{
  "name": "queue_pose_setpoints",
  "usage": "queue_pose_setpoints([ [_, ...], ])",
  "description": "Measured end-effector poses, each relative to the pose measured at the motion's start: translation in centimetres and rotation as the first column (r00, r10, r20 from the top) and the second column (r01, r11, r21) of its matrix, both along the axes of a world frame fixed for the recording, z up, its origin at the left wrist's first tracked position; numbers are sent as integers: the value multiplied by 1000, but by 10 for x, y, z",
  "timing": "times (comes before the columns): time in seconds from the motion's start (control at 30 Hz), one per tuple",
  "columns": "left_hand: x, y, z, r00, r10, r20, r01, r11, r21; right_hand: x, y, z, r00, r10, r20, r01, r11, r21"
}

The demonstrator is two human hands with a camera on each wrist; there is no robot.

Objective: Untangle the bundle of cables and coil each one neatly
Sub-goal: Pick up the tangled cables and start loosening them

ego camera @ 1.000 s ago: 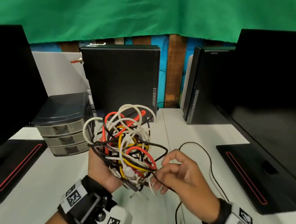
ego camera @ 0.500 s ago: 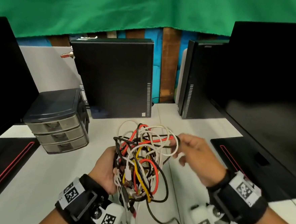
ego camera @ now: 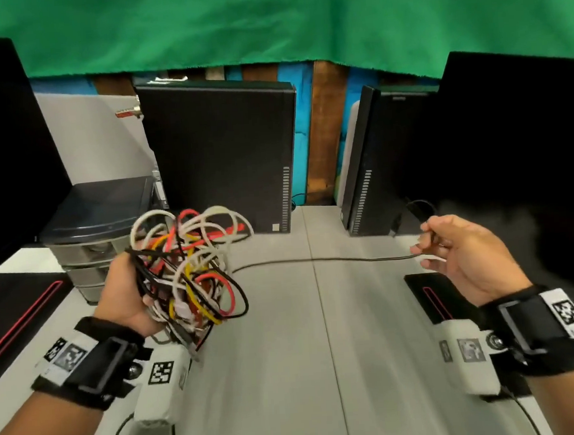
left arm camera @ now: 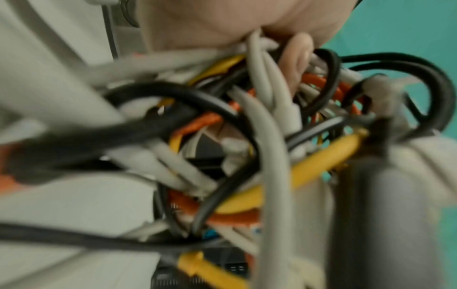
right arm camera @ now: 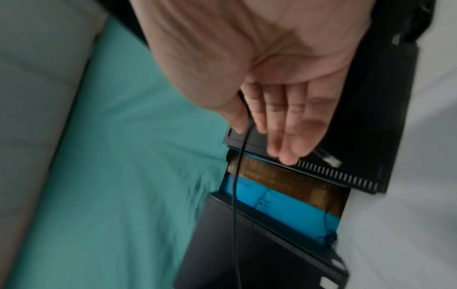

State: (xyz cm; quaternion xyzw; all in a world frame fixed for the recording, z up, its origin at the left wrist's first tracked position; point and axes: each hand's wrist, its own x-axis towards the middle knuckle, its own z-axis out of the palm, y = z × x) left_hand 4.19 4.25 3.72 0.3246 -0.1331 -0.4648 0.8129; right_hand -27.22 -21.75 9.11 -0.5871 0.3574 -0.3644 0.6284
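The left hand [ego camera: 124, 296] grips the cable bundle [ego camera: 187, 268], fingers curled round it above the counter [ego camera: 322, 350]. Well to its right, the right hand [ego camera: 465, 256] pinches a thin black cable [ego camera: 315, 260] stretched from the bundle.

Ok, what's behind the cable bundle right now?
Behind the cable bundle, gripped by the left hand, stand a grey drawer unit and a black computer case. The bundle covers the table directly behind it.
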Motion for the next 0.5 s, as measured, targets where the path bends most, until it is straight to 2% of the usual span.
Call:
queue_pose_setpoints([
  [0.07,4,1,3,1000,19,-22,-20,999,-32,9,6,-3,989,-68,-130,58,995,-81],
  [0.13,-2,1,6,995,-23,-98,10,992,-128,23,25,-13,969,-79,-232,41,986,-164],
  [0.2,-4,-2,4,987,5,-161,-33,985,-170,42,60,-26,936,36,-350,-124,964,-234],
  [0.27,-8,-6,0,986,65,-154,-89,984,-154,66,98,-40,878,243,-413,-359,905,-230],
  [0.33,-12,-9,-1,984,53,-170,-85,979,-185,92,130,-48,805,420,-420,-523,836,-166],
  [0.37,-16,-10,-1,981,61,-183,-96,977,-192,105,141,-50,782,467,-412,-560,818,-134],
  [0.4,-17,-12,-1,976,89,-200,-127,974,-188,117,150,-50,778,488,-396,-566,818,-104],
  [0.5,-15,-10,1,963,140,-231,-197,948,-249,141,160,-46,826,486,-287,-521,851,-58],
])
